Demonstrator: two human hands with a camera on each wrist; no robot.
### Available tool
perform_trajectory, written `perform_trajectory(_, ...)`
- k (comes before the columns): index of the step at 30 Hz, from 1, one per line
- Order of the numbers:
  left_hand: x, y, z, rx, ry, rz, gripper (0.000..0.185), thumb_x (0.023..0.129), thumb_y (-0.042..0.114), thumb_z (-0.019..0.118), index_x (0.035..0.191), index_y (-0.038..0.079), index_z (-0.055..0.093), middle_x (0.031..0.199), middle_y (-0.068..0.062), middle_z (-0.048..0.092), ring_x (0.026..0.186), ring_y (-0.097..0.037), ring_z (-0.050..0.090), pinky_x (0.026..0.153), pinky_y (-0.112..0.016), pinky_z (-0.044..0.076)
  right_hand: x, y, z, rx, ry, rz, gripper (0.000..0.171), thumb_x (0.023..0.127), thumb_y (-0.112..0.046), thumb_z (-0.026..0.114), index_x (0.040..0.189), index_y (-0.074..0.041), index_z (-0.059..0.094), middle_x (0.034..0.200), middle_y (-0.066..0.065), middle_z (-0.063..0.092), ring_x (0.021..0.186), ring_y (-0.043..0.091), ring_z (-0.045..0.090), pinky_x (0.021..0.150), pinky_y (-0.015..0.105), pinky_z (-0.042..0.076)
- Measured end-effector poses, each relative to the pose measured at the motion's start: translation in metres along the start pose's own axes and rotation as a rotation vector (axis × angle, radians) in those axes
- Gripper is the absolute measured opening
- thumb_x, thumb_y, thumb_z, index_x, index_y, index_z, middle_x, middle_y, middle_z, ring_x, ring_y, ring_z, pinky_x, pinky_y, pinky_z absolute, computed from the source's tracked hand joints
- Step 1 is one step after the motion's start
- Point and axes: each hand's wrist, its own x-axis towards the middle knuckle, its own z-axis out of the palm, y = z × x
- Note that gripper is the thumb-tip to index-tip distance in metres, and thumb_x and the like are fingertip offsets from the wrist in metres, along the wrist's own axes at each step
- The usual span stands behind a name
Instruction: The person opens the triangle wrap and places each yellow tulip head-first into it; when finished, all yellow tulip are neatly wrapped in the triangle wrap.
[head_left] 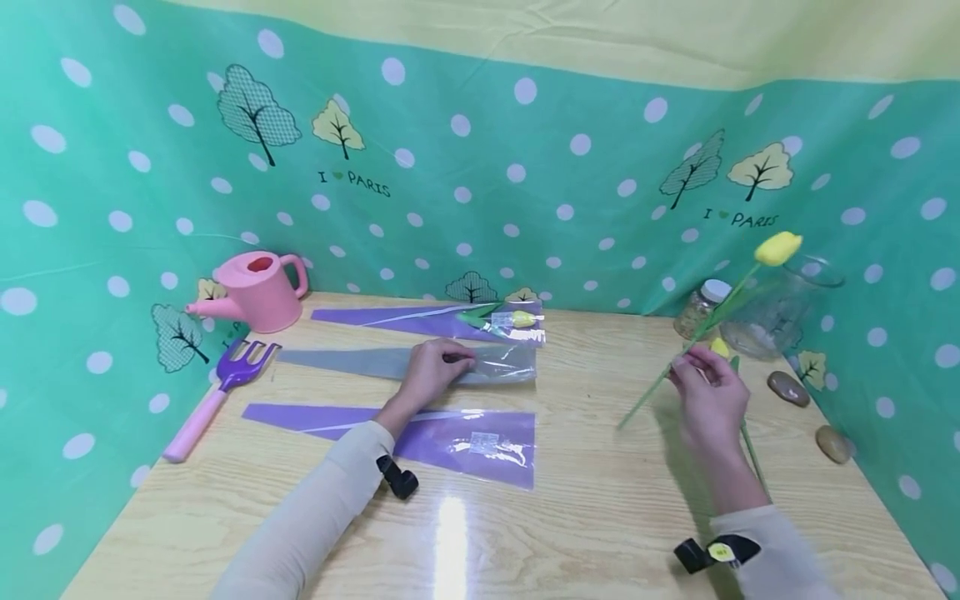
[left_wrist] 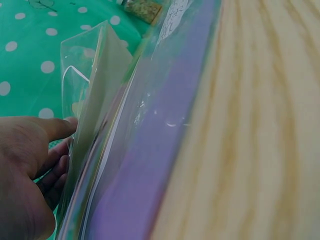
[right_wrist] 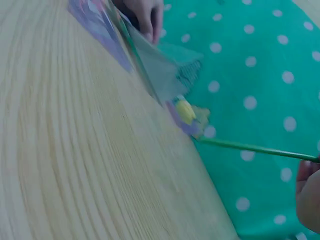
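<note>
My left hand (head_left: pixel 431 375) pinches the upper layer of a grey flower sleeve (head_left: pixel 345 364) with a clear front. In the left wrist view the thumb lies on the clear film (left_wrist: pixel 80 75), and the sleeve's mouth is spread. My right hand (head_left: pixel 711 398) holds a yellow tulip (head_left: pixel 778 248) by its green stem (right_wrist: pixel 260 147), bloom up and stem slanting down to the left. Behind that hand a second yellow tulip (head_left: pixel 720 347) lies on the table, partly hidden. A purple sleeve (head_left: pixel 352 317) at the back contains a tulip (head_left: pixel 522 319); another purple sleeve (head_left: pixel 450 442) lies in front.
At the left stand a pink watering can (head_left: pixel 262 296) and a purple hand fork (head_left: pixel 236 367) lying flat. A clear glass vase (head_left: pixel 757 325) and a white-lidded jar (head_left: pixel 697 310) stand back right, with two stones (head_left: pixel 789 388) nearby. Polka-dot cloth (head_left: pixel 465 167) walls the table.
</note>
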Motion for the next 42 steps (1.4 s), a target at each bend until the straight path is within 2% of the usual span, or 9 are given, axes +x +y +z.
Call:
perform_trajectory(2,0.000,-0.001,0.000,-0.002,-0.003,0.004,0.019,0.087,0.019,0.083,0.105,0.014,0.082,0.108,-0.006,0.079,0.109,-0.027,0.072,0.104,-0.046,0.053,0.000,0.006,0.009,0.098,0.035,-0.014,0.025,0.091,0.013,0.069,0.110,-0.001,0.064,0.098,0.003,0.057,0.085,0.012,0.063,0.075,0.020,0.062)
perform_trajectory(5,-0.001,-0.002,0.000,-0.008,0.001,0.005,0.019,0.086,0.018,0.084,0.105,0.014,0.082,0.108,-0.006,0.079,0.109,-0.027,0.072,0.103,-0.046,0.054,0.001,0.017,0.020,0.180,0.075,-0.041,0.024,0.091,0.015,0.067,0.108,-0.001,0.062,0.094,0.004,0.055,0.083,0.013,0.060,0.072,0.021,0.061)
perform_trajectory(10,-0.001,-0.002,0.001,0.000,0.009,-0.003,0.019,0.086,0.018,0.084,0.105,0.014,0.082,0.109,-0.006,0.079,0.109,-0.027,0.072,0.103,-0.046,0.054,0.009,0.034,0.038,0.210,0.158,-0.072,0.023,0.093,0.015,0.063,0.109,-0.001,0.059,0.093,0.003,0.053,0.082,0.014,0.056,0.071,0.021,0.060)
perform_trajectory(17,0.000,0.000,0.005,0.014,0.005,0.017,0.018,0.086,0.018,0.084,0.104,0.014,0.082,0.107,-0.006,0.080,0.107,-0.026,0.073,0.101,-0.045,0.054,0.017,0.057,0.064,0.255,0.265,-0.036,0.029,0.091,0.015,0.061,0.114,-0.001,0.056,0.093,0.002,0.050,0.083,0.014,0.054,0.072,0.022,0.057)
perform_trajectory(24,-0.001,0.002,0.006,0.004,0.009,0.024,0.017,0.086,0.018,0.084,0.102,0.013,0.082,0.105,-0.005,0.080,0.104,-0.025,0.073,0.098,-0.044,0.056,0.014,0.083,0.090,0.247,0.308,0.012,0.035,0.088,0.017,0.057,0.118,-0.002,0.055,0.090,0.000,0.052,0.079,0.017,0.058,0.075,0.024,0.058)
perform_trajectory(31,-0.001,0.002,0.008,0.006,0.009,0.017,0.016,0.086,0.018,0.084,0.102,0.015,0.082,0.105,-0.005,0.080,0.105,-0.026,0.073,0.101,-0.045,0.055,-0.001,0.109,0.105,0.190,0.303,0.136,0.046,0.092,0.010,0.063,0.136,0.000,0.054,0.104,0.005,0.061,0.094,0.024,0.066,0.092,0.028,0.060)
perform_trajectory(34,-0.001,0.003,0.009,0.000,0.007,0.014,0.017,0.086,0.018,0.084,0.102,0.014,0.082,0.105,-0.005,0.080,0.106,-0.026,0.073,0.102,-0.045,0.055,-0.005,0.115,0.108,0.184,0.293,0.145,0.047,0.093,0.008,0.065,0.138,0.001,0.054,0.108,0.008,0.061,0.097,0.024,0.066,0.096,0.030,0.060)
perform_trajectory(42,0.000,0.006,0.009,0.005,0.009,0.026,0.016,0.086,0.017,0.084,0.102,0.014,0.082,0.104,-0.006,0.080,0.105,-0.026,0.073,0.101,-0.045,0.055,-0.014,0.119,0.113,0.176,0.319,0.150,0.046,0.092,0.008,0.068,0.136,0.003,0.057,0.110,0.009,0.061,0.095,0.021,0.070,0.094,0.028,0.061)
